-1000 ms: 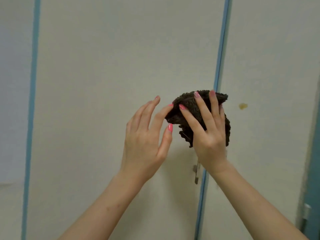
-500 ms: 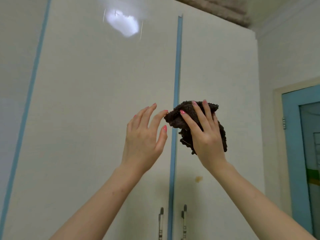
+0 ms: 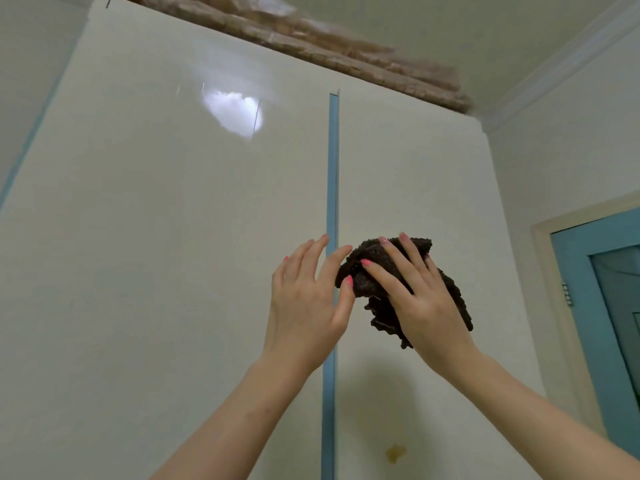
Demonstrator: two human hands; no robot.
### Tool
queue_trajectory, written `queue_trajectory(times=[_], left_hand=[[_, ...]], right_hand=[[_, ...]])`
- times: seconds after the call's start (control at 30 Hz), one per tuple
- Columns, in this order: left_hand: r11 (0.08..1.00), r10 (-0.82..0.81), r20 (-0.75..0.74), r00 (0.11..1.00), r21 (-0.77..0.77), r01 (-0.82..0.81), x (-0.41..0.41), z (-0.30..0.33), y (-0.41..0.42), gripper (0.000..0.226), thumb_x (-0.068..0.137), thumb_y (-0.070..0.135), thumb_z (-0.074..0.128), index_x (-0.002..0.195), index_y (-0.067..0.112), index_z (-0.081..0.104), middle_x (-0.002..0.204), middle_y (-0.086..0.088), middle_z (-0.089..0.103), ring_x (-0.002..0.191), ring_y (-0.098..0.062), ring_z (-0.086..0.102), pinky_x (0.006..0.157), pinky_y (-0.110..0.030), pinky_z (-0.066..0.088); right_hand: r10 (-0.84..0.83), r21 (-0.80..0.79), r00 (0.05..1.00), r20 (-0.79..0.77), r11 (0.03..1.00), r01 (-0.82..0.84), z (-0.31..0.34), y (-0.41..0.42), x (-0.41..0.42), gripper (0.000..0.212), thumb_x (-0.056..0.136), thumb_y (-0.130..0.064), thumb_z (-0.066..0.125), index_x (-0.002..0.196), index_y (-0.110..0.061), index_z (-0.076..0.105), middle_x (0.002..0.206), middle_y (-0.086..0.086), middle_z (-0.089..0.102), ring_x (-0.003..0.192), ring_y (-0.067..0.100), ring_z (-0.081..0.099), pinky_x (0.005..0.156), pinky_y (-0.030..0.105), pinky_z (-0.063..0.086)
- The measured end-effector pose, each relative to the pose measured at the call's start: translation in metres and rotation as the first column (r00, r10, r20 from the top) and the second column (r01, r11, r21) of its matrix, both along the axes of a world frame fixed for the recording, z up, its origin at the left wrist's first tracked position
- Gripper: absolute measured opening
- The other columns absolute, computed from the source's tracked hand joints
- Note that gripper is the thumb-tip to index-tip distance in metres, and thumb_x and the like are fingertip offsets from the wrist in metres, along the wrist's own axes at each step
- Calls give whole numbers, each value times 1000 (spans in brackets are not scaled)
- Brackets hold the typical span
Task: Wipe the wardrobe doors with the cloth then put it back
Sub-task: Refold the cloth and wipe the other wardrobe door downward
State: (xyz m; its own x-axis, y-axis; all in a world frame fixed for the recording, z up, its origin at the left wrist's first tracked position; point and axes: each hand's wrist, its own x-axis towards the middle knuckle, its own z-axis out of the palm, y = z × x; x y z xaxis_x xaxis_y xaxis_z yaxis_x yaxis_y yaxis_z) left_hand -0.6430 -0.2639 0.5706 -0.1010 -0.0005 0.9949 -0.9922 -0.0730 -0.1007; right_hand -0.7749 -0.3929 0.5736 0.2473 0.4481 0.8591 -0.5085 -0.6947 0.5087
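The cloth [image 3: 384, 317] is dark brown, fuzzy and bunched up. My right hand [image 3: 426, 313] holds it in front of the right wardrobe door [image 3: 415, 168], with the fingers spread straight over its front and the thumb hidden behind it. My left hand [image 3: 304, 306] is raised beside it with its fingers relaxed; its thumb tip and forefinger touch the cloth's left edge. That hand overlaps the blue strip [image 3: 332, 168] between the right door and the left wardrobe door [image 3: 173, 237]. Both doors are pale and glossy.
A small yellowish stain [image 3: 394, 452] marks the right door low down. Brownish bundled stuff [image 3: 311, 32] lies on top of the wardrobe under the ceiling. A blue room door [image 3: 588, 306] in a cream frame stands at the right.
The view has tilted upward and both hands have risen with the cloth along the doors. The door handles have dropped out of sight, and the wardrobe's top has come into view.
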Motion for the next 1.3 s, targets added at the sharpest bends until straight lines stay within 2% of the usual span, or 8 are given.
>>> queue_trajectory(times=[0.27, 0.47, 0.6, 0.7, 0.83, 0.93, 1.1, 1.3], left_hand=[[994, 46, 67, 997, -99, -40, 28, 59, -42, 48, 87, 38, 30, 128, 22, 52, 137, -6, 50, 130, -24, 41, 101, -44, 36], [975, 175, 92, 980, -152, -160, 46, 114, -55, 54, 85, 43, 25, 130, 24, 48, 138, -3, 47, 132, -21, 35, 101, -39, 31], [963, 255, 119, 960, -126, -240, 44, 132, -60, 51, 86, 42, 29, 132, 28, 45, 140, 2, 43, 134, -17, 30, 101, -34, 27], [948, 296, 125, 947, -164, -274, 40, 142, -57, 47, 88, 41, 30, 131, 29, 45, 138, 5, 44, 133, -15, 30, 99, -33, 28], [931, 347, 35, 937, -134, -340, 39, 147, -62, 43, 93, 38, 34, 135, 31, 38, 143, 8, 37, 134, -13, 24, 101, -33, 24], [929, 347, -2, 938, -138, -344, 38, 145, -71, 43, 94, 38, 33, 135, 31, 38, 144, 8, 36, 135, -12, 23, 102, -32, 24], [916, 375, 2, 927, -155, -370, 33, 148, -92, 56, 85, 42, 21, 136, 27, 40, 144, 5, 38, 136, -15, 25, 107, -36, 24], [901, 424, 46, 905, -122, -416, 27, 172, -89, 44, 97, 33, 31, 140, 24, 34, 150, 2, 30, 139, -15, 20, 113, -38, 17]], right_hand=[[66, -73, 992, 107, 996, -59, 80, -54, 22, 40, 97, -11, 36, 136, -16, 38, 149, 15, 37, 142, 37, 27, 101, 63, 38], [292, -7, 936, 195, 955, -296, 169, -65, 40, 38, 98, -13, 41, 136, -19, 40, 152, 13, 33, 142, 33, 27, 109, 55, 33], [323, -14, 897, 300, 942, -335, 233, -49, 51, 35, 99, -16, 43, 133, -16, 48, 149, 15, 30, 122, 38, 46, 97, 48, 44], [241, 7, 903, 356, 965, -261, 271, -49, 60, 35, 99, -20, 45, 133, -14, 50, 140, 17, 38, 114, 38, 48, 98, 54, 40], [140, 291, 980, 138, 941, -175, 275, -81, 82, 44, 102, -40, 35, 144, -28, 37, 150, 6, 30, 139, 27, 27, 115, 55, 13], [109, 292, 992, 65, 948, -123, 248, -93, 87, 50, 101, -49, 28, 150, -38, 21, 160, -1, 14, 148, 16, 3, 118, 51, -1], [111, 229, 990, -92, 970, -87, 205, -105, 71, 51, 100, -49, 27, 148, -47, 12, 160, -11, 4, 146, 6, -7, 119, 46, -6], [98, 218, 994, -39, 972, -87, 260, -102, 78, 47, 102, -44, 25, 149, -42, 18, 160, -6, 12, 147, 12, 1, 117, 54, 3]])
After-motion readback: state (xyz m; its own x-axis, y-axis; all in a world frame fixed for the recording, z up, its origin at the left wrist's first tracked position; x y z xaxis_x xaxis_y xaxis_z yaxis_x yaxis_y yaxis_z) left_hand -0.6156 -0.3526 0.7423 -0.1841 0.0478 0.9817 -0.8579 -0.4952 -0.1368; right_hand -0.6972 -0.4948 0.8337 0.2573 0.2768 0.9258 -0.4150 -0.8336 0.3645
